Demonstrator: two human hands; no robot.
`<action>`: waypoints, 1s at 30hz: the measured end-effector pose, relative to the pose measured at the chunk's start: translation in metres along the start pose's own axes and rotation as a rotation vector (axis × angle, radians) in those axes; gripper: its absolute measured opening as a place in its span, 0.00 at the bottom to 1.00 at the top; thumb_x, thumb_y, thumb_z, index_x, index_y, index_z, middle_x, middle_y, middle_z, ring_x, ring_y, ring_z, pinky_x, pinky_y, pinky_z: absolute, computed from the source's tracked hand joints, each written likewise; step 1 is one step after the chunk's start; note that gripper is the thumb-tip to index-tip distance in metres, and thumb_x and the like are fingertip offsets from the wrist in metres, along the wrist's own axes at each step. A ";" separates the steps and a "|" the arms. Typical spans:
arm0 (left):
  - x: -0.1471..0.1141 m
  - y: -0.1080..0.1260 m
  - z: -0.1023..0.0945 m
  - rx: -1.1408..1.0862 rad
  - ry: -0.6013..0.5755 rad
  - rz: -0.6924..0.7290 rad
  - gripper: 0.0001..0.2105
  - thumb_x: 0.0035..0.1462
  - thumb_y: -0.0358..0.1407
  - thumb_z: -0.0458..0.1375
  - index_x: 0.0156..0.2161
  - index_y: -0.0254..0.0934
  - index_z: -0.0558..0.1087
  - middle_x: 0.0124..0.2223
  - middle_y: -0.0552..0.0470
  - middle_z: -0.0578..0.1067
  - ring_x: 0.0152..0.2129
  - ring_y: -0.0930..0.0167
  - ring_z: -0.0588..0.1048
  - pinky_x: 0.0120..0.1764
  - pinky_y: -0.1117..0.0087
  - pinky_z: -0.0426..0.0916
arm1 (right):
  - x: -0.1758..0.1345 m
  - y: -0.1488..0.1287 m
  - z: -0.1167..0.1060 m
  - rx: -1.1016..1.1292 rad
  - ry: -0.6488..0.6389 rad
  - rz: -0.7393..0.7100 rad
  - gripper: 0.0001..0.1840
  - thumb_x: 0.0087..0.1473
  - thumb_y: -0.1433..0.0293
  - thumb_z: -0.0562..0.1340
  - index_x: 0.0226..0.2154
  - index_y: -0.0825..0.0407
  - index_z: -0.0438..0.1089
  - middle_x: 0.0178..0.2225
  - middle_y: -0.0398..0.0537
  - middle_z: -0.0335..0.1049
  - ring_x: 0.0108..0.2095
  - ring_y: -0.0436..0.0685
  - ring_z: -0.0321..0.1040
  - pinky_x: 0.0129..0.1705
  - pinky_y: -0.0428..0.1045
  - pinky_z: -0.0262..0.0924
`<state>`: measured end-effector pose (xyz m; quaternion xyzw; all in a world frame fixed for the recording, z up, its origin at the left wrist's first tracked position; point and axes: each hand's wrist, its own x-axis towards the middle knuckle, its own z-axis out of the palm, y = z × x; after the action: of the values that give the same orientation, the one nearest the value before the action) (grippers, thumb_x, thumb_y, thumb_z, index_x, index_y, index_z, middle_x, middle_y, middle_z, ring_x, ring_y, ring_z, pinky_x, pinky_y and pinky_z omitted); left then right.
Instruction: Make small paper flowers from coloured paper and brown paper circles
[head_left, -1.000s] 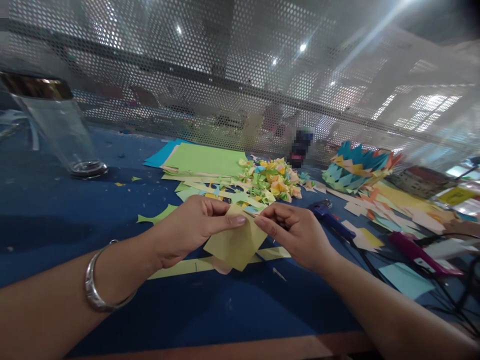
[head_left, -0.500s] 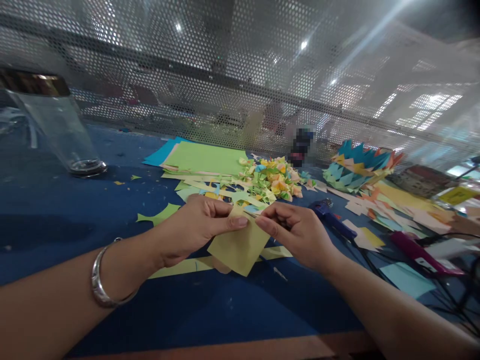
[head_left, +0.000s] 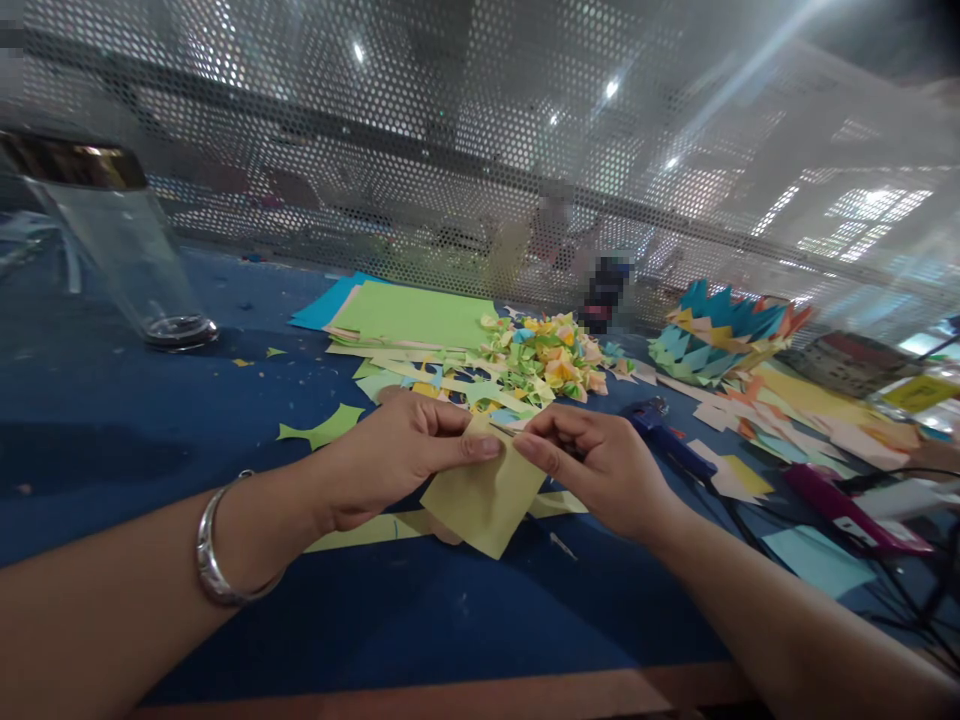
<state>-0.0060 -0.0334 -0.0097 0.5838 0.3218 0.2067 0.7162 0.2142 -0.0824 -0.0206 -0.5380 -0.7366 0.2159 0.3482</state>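
Observation:
A piece of pale yellow paper (head_left: 487,500) hangs at a slant above the table, its upper edge pinched between the thumb and fingers of my left hand (head_left: 420,445). My right hand (head_left: 596,460) is closed around a thin, pointed, metal-looking tool (head_left: 504,429), whose tip reaches the paper's top edge; most of it is hidden by the fingers. Behind both hands lies a heap of small folded paper stars (head_left: 559,355) in yellow, green and peach. Cut paper scraps (head_left: 442,378) are spread in front of the heap.
Green and blue paper sheets (head_left: 424,312) are stacked at the back. A glass jar (head_left: 142,250) stands at left. On the right are a zigzag paper bowl (head_left: 716,330), a blue-handled tool (head_left: 675,440) with a cord, a magenta object (head_left: 847,510) and black cables. A perforated metal panel (head_left: 450,180) closes the back.
Both hands keep nearly the same grip on the paper and the thin tool. The whole view has shifted very slightly.

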 end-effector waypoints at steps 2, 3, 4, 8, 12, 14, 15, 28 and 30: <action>0.000 -0.001 -0.001 -0.005 -0.009 -0.005 0.11 0.52 0.39 0.67 0.37 0.34 0.79 0.32 0.48 0.78 0.26 0.69 0.77 0.24 0.73 0.71 | 0.000 -0.001 0.000 -0.006 -0.001 0.002 0.21 0.61 0.53 0.60 0.29 0.52 0.71 0.22 0.40 0.60 0.22 0.47 0.51 0.23 0.47 0.46; 0.000 -0.001 -0.001 -0.008 -0.014 -0.010 0.11 0.52 0.40 0.67 0.37 0.34 0.79 0.32 0.48 0.78 0.26 0.69 0.76 0.24 0.73 0.71 | 0.000 -0.001 0.000 -0.006 -0.001 0.003 0.21 0.60 0.52 0.60 0.29 0.52 0.71 0.22 0.40 0.59 0.22 0.47 0.50 0.23 0.47 0.46; 0.000 -0.001 -0.001 -0.009 -0.016 -0.012 0.11 0.52 0.40 0.67 0.37 0.33 0.79 0.33 0.48 0.78 0.25 0.70 0.76 0.25 0.73 0.71 | 0.000 -0.001 0.000 -0.006 -0.002 0.004 0.21 0.60 0.52 0.60 0.29 0.52 0.71 0.22 0.40 0.59 0.22 0.47 0.50 0.23 0.47 0.46; 0.001 -0.002 -0.001 0.003 -0.013 0.008 0.10 0.54 0.39 0.66 0.35 0.32 0.79 0.32 0.48 0.78 0.26 0.73 0.75 0.28 0.74 0.70 | 0.001 -0.001 0.001 -0.015 -0.007 0.005 0.21 0.61 0.52 0.60 0.30 0.52 0.72 0.23 0.41 0.61 0.22 0.47 0.52 0.23 0.47 0.46; 0.002 -0.002 0.000 0.008 -0.007 -0.012 0.10 0.53 0.39 0.66 0.35 0.32 0.79 0.32 0.48 0.78 0.25 0.72 0.75 0.28 0.72 0.71 | 0.001 0.001 0.001 -0.036 -0.014 0.006 0.21 0.61 0.51 0.60 0.31 0.52 0.73 0.24 0.42 0.64 0.22 0.47 0.54 0.24 0.47 0.47; 0.002 -0.002 0.000 0.003 -0.003 -0.019 0.10 0.52 0.39 0.67 0.35 0.33 0.79 0.32 0.48 0.78 0.25 0.71 0.75 0.28 0.71 0.71 | 0.002 0.001 0.001 -0.040 -0.015 0.006 0.21 0.61 0.51 0.60 0.31 0.52 0.73 0.24 0.41 0.64 0.22 0.47 0.53 0.24 0.47 0.47; 0.002 -0.002 0.000 0.000 -0.003 -0.019 0.11 0.52 0.40 0.67 0.35 0.33 0.79 0.33 0.48 0.78 0.26 0.71 0.75 0.28 0.71 0.71 | 0.002 0.001 0.001 -0.043 -0.016 0.005 0.21 0.61 0.51 0.60 0.31 0.52 0.73 0.23 0.41 0.63 0.22 0.47 0.53 0.24 0.47 0.47; 0.000 -0.001 0.002 -0.081 -0.020 -0.026 0.07 0.53 0.37 0.67 0.32 0.34 0.79 0.32 0.51 0.79 0.28 0.74 0.76 0.32 0.74 0.67 | 0.002 0.003 0.002 -0.048 -0.018 0.005 0.22 0.61 0.51 0.60 0.31 0.52 0.72 0.22 0.40 0.62 0.21 0.47 0.52 0.22 0.47 0.45; -0.001 0.000 0.003 -0.101 -0.025 -0.027 0.06 0.52 0.36 0.68 0.32 0.35 0.79 0.33 0.52 0.79 0.28 0.74 0.75 0.33 0.74 0.67 | 0.002 0.003 0.001 -0.051 -0.016 0.006 0.22 0.61 0.51 0.60 0.31 0.52 0.73 0.23 0.40 0.63 0.21 0.47 0.52 0.23 0.47 0.46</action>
<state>-0.0051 -0.0362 -0.0087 0.5451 0.3096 0.2058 0.7514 0.2145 -0.0797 -0.0229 -0.5472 -0.7430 0.2026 0.3278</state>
